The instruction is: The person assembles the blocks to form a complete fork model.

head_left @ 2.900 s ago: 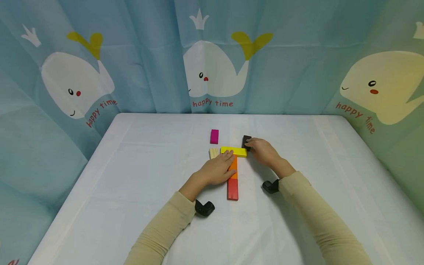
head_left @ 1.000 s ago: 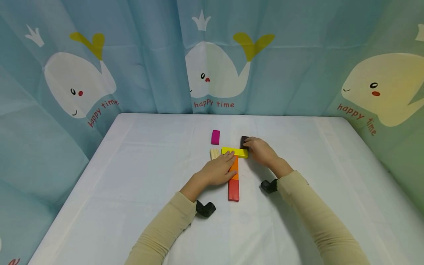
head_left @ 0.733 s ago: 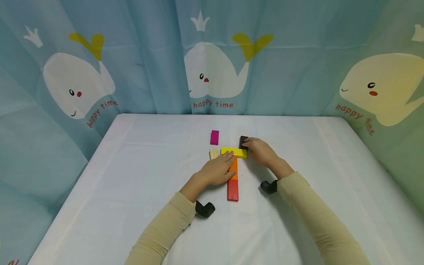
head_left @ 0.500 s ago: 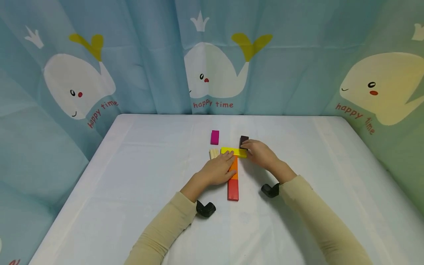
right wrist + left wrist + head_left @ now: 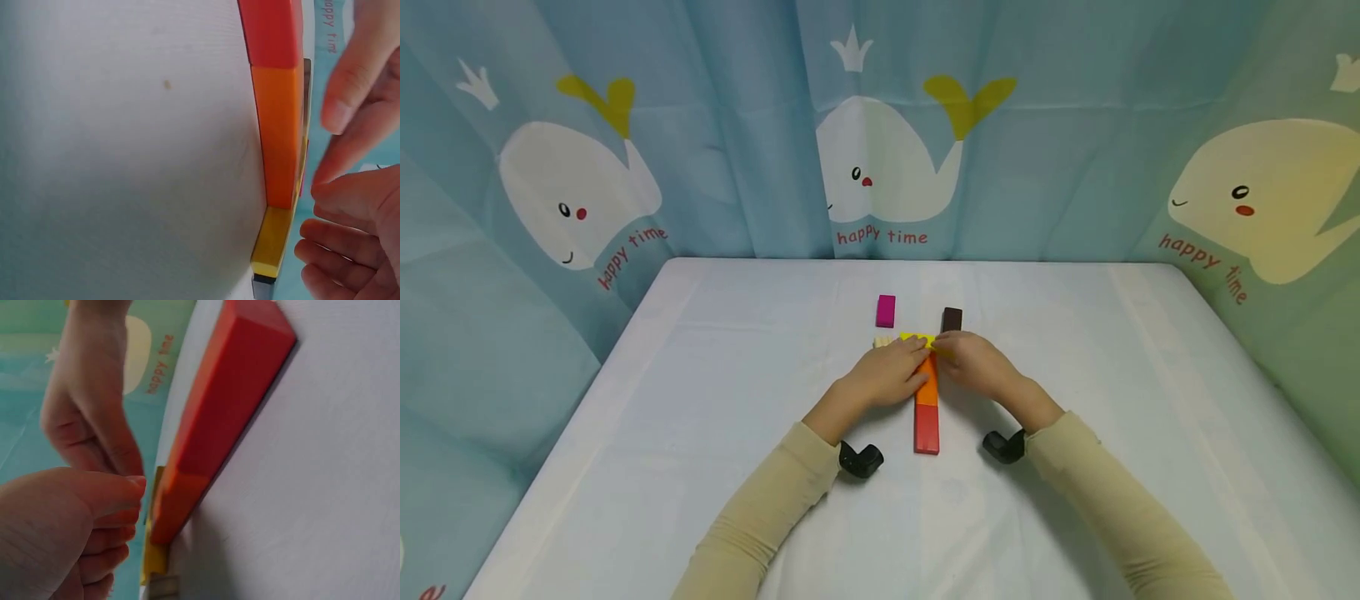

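Red [image 5: 927,431], orange [image 5: 928,387] and yellow [image 5: 916,341] blocks form a T, the yellow one lying crosswise at the far end. A dark brown block [image 5: 952,318] extends beyond the yellow block's right end. My left hand [image 5: 886,373] is over the left side of the orange and yellow blocks, partly covering a pale wooden block [image 5: 882,342]. My right hand [image 5: 979,365] hides the yellow block's right end. Both wrist views show the hands above the blocks, with fingertips close together; the right hand's fingers [image 5: 331,240] are loosely bent with nothing between them.
A magenta block [image 5: 886,311] lies alone beyond the pale one. Black wrist cameras [image 5: 861,460] jut out under both sleeves. The white table [image 5: 625,433] meets a blue whale-print curtain [image 5: 737,167] at its back edge.
The dark brown block slid a little left against the yellow block. My right hand then let go of it and came nearer and left, over the yellow block. My left hand shifted slightly.
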Action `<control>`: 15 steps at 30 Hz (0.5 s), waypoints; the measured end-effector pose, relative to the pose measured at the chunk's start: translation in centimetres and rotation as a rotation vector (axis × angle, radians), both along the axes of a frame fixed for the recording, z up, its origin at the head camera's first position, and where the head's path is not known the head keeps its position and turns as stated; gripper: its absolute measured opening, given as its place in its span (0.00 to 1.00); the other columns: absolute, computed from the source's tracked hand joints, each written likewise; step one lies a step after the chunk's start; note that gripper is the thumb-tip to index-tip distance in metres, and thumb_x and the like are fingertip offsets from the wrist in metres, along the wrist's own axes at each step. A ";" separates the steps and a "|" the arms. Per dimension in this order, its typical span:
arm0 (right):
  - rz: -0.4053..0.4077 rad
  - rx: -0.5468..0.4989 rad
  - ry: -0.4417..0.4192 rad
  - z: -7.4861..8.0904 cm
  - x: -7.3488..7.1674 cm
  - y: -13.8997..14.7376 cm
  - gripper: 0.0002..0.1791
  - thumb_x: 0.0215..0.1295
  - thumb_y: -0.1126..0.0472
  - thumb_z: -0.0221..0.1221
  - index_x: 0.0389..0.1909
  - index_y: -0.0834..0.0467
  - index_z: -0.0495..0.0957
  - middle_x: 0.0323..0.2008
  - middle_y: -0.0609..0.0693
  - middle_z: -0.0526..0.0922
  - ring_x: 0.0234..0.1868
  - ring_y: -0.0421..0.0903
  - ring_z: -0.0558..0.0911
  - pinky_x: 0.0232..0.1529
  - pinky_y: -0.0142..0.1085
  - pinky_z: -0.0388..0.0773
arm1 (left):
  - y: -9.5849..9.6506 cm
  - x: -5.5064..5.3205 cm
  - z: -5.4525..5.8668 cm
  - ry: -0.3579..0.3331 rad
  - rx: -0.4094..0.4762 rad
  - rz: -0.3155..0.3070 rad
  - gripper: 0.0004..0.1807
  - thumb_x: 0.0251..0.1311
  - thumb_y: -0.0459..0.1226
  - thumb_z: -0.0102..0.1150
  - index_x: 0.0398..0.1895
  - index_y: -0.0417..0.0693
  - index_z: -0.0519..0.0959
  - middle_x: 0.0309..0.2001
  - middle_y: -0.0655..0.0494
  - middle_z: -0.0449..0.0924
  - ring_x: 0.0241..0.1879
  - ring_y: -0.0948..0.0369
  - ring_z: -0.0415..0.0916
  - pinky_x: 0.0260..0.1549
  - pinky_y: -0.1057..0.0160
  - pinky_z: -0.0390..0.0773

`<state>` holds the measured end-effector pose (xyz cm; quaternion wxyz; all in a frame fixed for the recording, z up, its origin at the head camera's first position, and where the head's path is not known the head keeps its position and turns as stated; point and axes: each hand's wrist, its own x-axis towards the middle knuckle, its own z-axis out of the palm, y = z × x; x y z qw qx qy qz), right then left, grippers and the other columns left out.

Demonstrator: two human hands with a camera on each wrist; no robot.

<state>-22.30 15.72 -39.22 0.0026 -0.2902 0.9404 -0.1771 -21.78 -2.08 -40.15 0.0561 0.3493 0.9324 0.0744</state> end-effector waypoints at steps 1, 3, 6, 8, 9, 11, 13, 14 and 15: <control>0.005 -0.007 -0.001 -0.1 0.0 0.0 0.14 0.58 0.69 0.59 0.45 0.70 0.78 0.45 0.61 0.80 0.50 0.57 0.76 0.53 0.48 0.70 | -0.1 -0.1 0.1 0.005 0.005 0.002 0.27 0.68 0.46 0.42 0.66 0.43 0.63 0.67 0.51 0.58 0.66 0.57 0.53 0.63 0.61 0.52; 0.015 -0.015 0.000 -0.3 0.1 -0.1 0.14 0.57 0.69 0.59 0.44 0.69 0.79 0.44 0.60 0.80 0.49 0.56 0.77 0.53 0.47 0.71 | -0.5 -0.3 0.4 0.017 0.013 0.014 0.27 0.68 0.46 0.42 0.66 0.42 0.63 0.67 0.51 0.57 0.67 0.58 0.52 0.63 0.61 0.52; 0.034 -0.016 0.010 -0.5 0.3 -0.3 0.13 0.58 0.68 0.59 0.43 0.68 0.79 0.42 0.58 0.81 0.46 0.54 0.78 0.51 0.45 0.72 | -1.1 -0.7 0.8 0.038 0.014 0.038 0.28 0.68 0.45 0.42 0.67 0.41 0.61 0.68 0.51 0.56 0.67 0.58 0.52 0.63 0.61 0.53; 0.044 -0.014 0.022 -0.6 0.3 -0.4 0.13 0.58 0.67 0.59 0.43 0.68 0.79 0.41 0.58 0.81 0.45 0.54 0.78 0.50 0.45 0.73 | -1.3 -0.9 1.0 0.041 0.010 0.047 0.29 0.68 0.46 0.42 0.67 0.41 0.60 0.68 0.50 0.56 0.67 0.58 0.52 0.63 0.61 0.53; 0.043 -0.015 0.026 -0.6 0.3 -0.4 0.13 0.58 0.66 0.59 0.43 0.68 0.79 0.41 0.58 0.81 0.44 0.53 0.78 0.50 0.45 0.73 | -1.4 -1.1 1.1 0.043 0.007 0.047 0.29 0.68 0.46 0.42 0.67 0.41 0.59 0.68 0.50 0.55 0.67 0.57 0.52 0.63 0.61 0.53; 0.041 -0.014 0.034 -0.7 0.4 -0.5 0.14 0.58 0.66 0.60 0.43 0.69 0.79 0.42 0.58 0.81 0.44 0.54 0.78 0.50 0.45 0.73 | -1.6 -1.3 1.3 0.035 0.010 0.048 0.30 0.67 0.47 0.43 0.68 0.41 0.59 0.68 0.50 0.55 0.67 0.57 0.52 0.62 0.61 0.53; 0.036 -0.015 0.035 -0.7 0.5 -0.5 0.14 0.58 0.66 0.60 0.44 0.69 0.79 0.42 0.58 0.81 0.45 0.53 0.78 0.50 0.45 0.73 | -1.7 -1.6 1.3 0.028 0.013 0.056 0.30 0.67 0.47 0.44 0.68 0.41 0.59 0.69 0.50 0.54 0.67 0.58 0.52 0.62 0.61 0.53; 0.036 -0.015 0.034 -0.7 0.5 -0.6 0.14 0.58 0.66 0.60 0.43 0.68 0.79 0.42 0.58 0.81 0.44 0.53 0.78 0.50 0.45 0.73 | -1.8 -1.8 1.3 0.024 0.015 0.062 0.31 0.67 0.48 0.44 0.68 0.41 0.58 0.69 0.51 0.54 0.67 0.58 0.52 0.62 0.61 0.53; 0.040 -0.016 0.036 -0.7 0.5 -0.6 0.13 0.58 0.66 0.60 0.43 0.68 0.79 0.41 0.58 0.81 0.44 0.53 0.78 0.49 0.45 0.74 | -1.9 -2.0 1.3 0.022 0.017 0.068 0.31 0.66 0.48 0.45 0.68 0.41 0.58 0.69 0.51 0.53 0.67 0.58 0.51 0.63 0.61 0.53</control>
